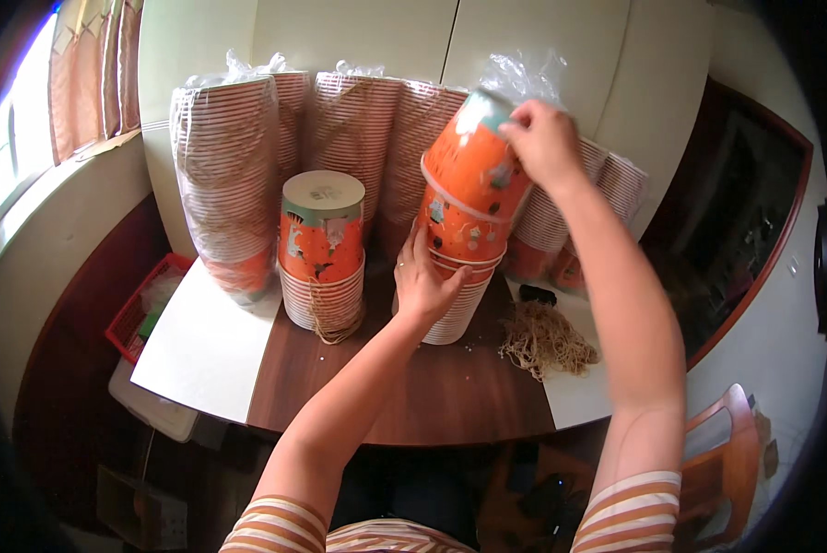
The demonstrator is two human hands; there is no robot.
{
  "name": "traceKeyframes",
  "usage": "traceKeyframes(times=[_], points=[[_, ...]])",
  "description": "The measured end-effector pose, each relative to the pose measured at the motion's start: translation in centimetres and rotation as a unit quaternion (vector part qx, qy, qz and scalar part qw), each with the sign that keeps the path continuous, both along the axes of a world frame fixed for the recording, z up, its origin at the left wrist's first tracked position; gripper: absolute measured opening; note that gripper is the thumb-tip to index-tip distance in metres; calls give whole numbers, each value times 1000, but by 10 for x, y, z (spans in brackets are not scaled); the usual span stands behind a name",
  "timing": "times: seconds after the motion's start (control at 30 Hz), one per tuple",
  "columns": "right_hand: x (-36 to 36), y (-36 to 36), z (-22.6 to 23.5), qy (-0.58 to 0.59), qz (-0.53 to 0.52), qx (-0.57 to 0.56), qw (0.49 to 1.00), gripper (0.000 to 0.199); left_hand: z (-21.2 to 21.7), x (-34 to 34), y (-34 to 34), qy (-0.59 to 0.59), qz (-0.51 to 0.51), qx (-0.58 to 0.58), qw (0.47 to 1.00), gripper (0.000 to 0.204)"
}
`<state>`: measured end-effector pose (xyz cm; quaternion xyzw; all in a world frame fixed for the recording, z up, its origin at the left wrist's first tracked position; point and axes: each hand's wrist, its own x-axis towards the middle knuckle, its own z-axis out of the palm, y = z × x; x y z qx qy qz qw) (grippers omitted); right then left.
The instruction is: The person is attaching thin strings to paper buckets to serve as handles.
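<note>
Pinching the base of an upturned orange paper cup (pixel 473 166), the right hand (pixel 544 140) tilts it over a short stack of cups (pixel 457 276), while the left hand (pixel 422 281) spreads against that stack, apparently to steady it. Alongside on the brown counter (pixel 413 387) stand another stack (pixel 323 249), bagged sleeves (pixel 227 175), and loose twine (pixel 547 341).

I saw my right hand (pixel 544 138) gripping the tilted top cup (pixel 473 166) while my left hand (pixel 422 281) steadied the cup stack (pixel 455 276) on the table (pixel 413 387); string (pixel 544 341) lay just beside it.
</note>
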<state>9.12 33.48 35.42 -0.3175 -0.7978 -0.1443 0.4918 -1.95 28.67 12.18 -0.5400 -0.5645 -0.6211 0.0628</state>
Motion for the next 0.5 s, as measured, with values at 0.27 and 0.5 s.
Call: traceKeyframes(times=[0.27,0.5], points=[[90,-82,3,246,154,-110,951,25,-18,-26,-35,-47,-93,13,994,70],[120,-102,-242,550,351,-441,616,25,4,-34,-129,-352,-429,-136,820,53]])
